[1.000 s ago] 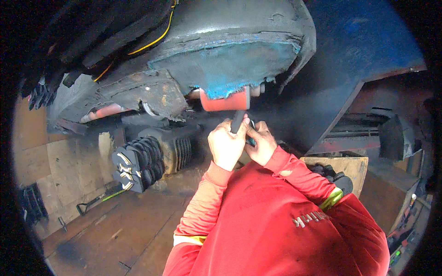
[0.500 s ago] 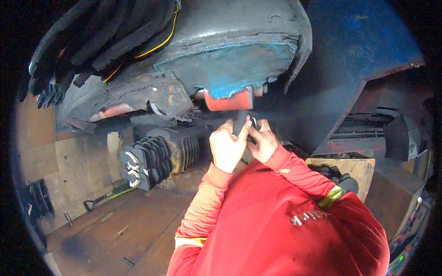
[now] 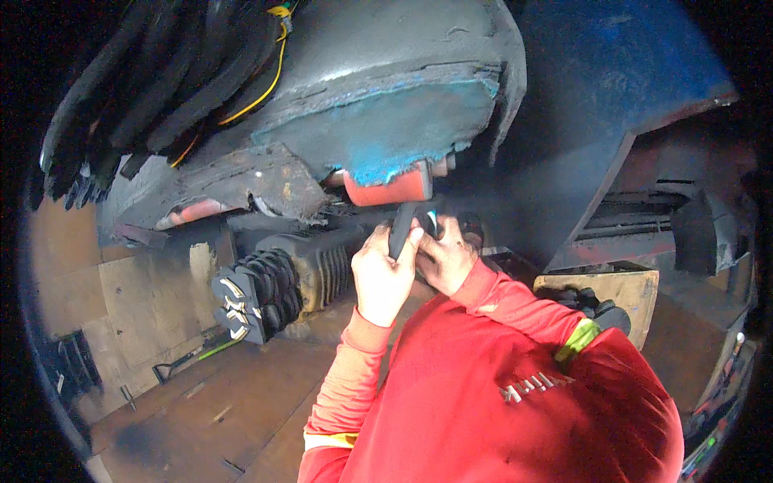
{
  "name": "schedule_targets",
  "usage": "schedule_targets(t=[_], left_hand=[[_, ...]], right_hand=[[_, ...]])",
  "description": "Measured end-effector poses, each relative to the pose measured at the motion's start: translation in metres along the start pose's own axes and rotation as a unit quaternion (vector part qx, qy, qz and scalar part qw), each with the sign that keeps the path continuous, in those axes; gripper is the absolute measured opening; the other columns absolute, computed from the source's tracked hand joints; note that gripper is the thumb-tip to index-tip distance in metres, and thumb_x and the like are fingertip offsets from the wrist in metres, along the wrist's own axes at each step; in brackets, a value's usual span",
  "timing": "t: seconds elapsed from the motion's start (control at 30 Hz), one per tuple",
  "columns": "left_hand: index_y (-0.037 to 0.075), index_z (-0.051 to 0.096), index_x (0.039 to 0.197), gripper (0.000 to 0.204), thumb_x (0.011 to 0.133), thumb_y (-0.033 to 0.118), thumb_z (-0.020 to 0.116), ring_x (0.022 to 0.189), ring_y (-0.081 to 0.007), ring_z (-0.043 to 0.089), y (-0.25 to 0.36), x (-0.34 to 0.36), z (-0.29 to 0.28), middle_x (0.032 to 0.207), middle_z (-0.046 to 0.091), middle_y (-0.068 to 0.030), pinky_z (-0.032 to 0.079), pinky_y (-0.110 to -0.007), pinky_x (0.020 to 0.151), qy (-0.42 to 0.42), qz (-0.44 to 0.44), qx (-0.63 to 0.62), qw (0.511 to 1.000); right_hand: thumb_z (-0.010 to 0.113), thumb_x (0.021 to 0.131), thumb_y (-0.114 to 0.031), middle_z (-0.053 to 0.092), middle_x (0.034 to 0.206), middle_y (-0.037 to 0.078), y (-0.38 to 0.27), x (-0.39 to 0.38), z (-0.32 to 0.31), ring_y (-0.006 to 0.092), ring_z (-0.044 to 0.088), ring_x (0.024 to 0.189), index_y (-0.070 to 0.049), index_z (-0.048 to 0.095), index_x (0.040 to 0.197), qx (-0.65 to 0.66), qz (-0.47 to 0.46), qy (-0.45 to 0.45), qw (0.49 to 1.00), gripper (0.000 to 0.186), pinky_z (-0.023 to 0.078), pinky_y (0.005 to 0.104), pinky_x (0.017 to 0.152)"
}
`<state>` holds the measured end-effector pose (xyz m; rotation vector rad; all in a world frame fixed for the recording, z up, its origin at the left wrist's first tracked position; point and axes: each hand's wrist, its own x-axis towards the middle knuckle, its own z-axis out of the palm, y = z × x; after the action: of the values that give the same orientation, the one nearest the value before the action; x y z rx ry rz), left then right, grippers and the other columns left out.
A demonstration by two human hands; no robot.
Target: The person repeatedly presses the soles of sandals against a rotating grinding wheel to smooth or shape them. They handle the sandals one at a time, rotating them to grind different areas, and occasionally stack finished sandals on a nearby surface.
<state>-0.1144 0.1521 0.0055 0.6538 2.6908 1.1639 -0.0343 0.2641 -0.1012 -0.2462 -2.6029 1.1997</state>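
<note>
Both my hands grip one dark, flat piece that looks like a shoe sole point(image 3: 402, 229), just below the red abrasive belt point(image 3: 388, 190) of a grinding machine. My left hand point(image 3: 382, 266) is closed round its near left side, with the thumb pressed on it. My right hand point(image 3: 448, 256) closes on the right part, its fingers bent; a small pale-blue edge shows between the hands. The sole's upper end is close to the belt's lower edge; whether they touch I cannot tell. Ragged blue cloth point(image 3: 378, 133) hangs over the belt under the grey machine hood point(image 3: 386, 36).
Stacked dark soles point(image 3: 256, 294) with pale markings sit left of my arms, beside a ribbed housing point(image 3: 326, 270). A wooden box point(image 3: 640, 302) with dark pieces stands at right. Long black strips point(image 3: 153, 88) hang upper left. A green-and-black handled tool point(image 3: 197, 354) lies on the floor.
The view has shifted slightly, so the machine appears further left. My hands and the sole sit a little lower and further left in the picture, both hands still gripping it.
</note>
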Motion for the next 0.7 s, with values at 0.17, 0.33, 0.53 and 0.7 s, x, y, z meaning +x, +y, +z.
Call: schedule_targets(t=[0.17, 0.33, 0.53, 0.7], left_hand=[[-0.001, 0.068, 0.087, 0.031, 0.092, 0.029, 0.073, 0.065, -0.037, 0.068, -0.01, 0.018, 0.016, 0.072, 0.065, -0.0215, 0.051, -0.043, 0.058, -0.031, -0.007, 0.009, 0.999], [-0.003, 0.067, 0.083, 0.037, 0.091, 0.032, 0.075, 0.051, -0.0341, 0.062, -0.006, 0.021, 0.018, 0.062, 0.061, -0.02, 0.048, -0.04, 0.051, 0.003, 0.006, 0.012, 1.0], [-0.001, 0.068, 0.086, 0.033, 0.091, 0.031, 0.075, 0.057, -0.0334, 0.065, 0.008, 0.008, 0.003, 0.068, 0.064, -0.0205, 0.049, -0.039, 0.053, -0.013, -0.064, 0.018, 0.998], [0.0, 0.069, 0.088, 0.031, 0.09, 0.03, 0.075, 0.059, -0.0325, 0.067, 0.0, 0.015, 0.009, 0.071, 0.065, -0.0214, 0.049, -0.039, 0.054, -0.014, -0.039, 0.021, 0.999]], right_hand=[[0.074, 0.084, -0.03, 0.05, 0.117, 0.022, -0.001, 0.0, -0.007, 0.0457, 0.065, 0.084, -0.04, 0.047, 0.147, 0.026, 0.076, -0.052, 0.995, 0.069, 0.058, 0.0516, 0.069], [0.078, 0.077, -0.022, 0.052, 0.117, 0.022, 0.0, 0.003, -0.014, 0.0409, 0.065, 0.09, -0.024, 0.059, 0.14, -0.001, 0.098, -0.104, 0.99, 0.066, 0.056, 0.0471, 0.068], [0.071, 0.087, -0.032, 0.049, 0.117, 0.023, 0.0, 0.003, -0.013, 0.0469, 0.065, 0.074, -0.041, 0.045, 0.148, -0.067, 0.047, -0.094, 0.992, 0.067, 0.056, 0.0528, 0.066], [0.07, 0.087, -0.028, 0.047, 0.12, 0.023, 0.004, 0.005, -0.011, 0.0465, 0.065, 0.076, -0.044, 0.045, 0.147, -0.047, 0.063, -0.092, 0.993, 0.067, 0.057, 0.0534, 0.067]])
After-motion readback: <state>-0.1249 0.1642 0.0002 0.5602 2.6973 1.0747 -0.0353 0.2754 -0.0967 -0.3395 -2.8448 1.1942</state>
